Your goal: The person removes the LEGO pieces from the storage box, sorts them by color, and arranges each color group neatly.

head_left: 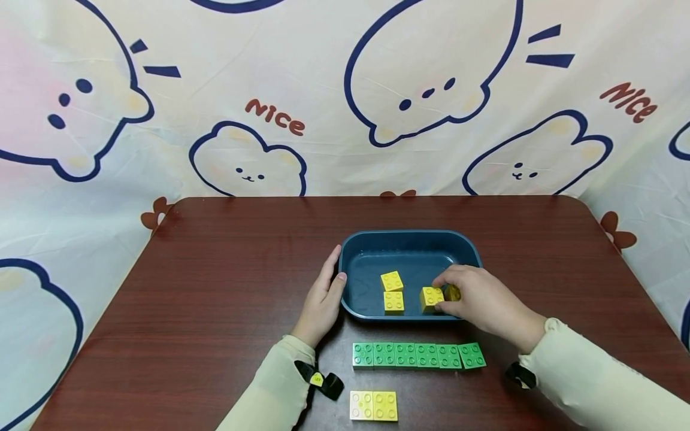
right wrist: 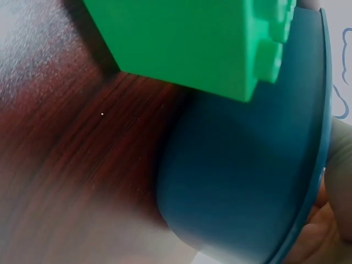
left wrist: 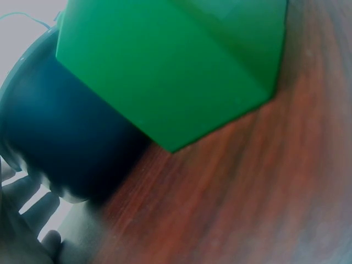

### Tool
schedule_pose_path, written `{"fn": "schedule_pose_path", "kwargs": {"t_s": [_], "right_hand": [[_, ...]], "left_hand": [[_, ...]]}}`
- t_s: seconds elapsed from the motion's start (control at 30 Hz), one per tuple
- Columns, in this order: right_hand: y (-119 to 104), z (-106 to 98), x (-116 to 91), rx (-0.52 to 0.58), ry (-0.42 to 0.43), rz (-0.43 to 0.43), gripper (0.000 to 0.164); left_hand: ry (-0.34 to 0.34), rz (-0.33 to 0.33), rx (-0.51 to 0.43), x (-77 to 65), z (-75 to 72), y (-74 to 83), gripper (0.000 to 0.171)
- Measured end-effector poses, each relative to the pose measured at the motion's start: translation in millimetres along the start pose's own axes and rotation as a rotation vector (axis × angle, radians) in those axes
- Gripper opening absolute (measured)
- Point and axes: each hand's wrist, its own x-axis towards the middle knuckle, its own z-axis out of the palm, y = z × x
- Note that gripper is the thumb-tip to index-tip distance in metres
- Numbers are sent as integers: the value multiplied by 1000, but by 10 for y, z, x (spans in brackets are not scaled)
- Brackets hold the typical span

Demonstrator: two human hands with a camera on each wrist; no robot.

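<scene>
In the head view a dark blue tray [head_left: 361, 263] stands on the table. My left hand [head_left: 318, 305] rests against its left wall, fingers straight along the side and thumb by the rim. Over the tray's right part, my right hand [head_left: 482, 299] pinches a yellow toy brick [head_left: 429, 299] between thumb and fingers. Another yellow brick [head_left: 451, 293] shows partly behind those fingers. To the left in the tray lie a tilted yellow brick [head_left: 392, 281] and a straight yellow brick [head_left: 393, 303], close together.
A row of several green bricks [head_left: 405, 355] lies in front of the tray, its right end brick slightly turned. Nearer still, two yellow bricks [head_left: 373, 406] sit side by side. The brown table [head_left: 242, 269] ends at a patterned cloth [head_left: 323, 72].
</scene>
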Motion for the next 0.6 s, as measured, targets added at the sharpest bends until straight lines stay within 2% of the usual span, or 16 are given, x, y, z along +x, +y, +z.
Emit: {"fn": "schedule_pose_path", "kwargs": {"t_s": [0.13,0.23,0.6], "right_hand": [[-2,21,2,-15,16,1,29],[5,38,-1,-26,36,-8,30],[-8,50,-23,-13,101,-8,32]], "left_hand": [[3,7,6,6,7,-47,50],[11,31,14,33,26,-192,50],[13,29,3,37,23,-195,51]]}}
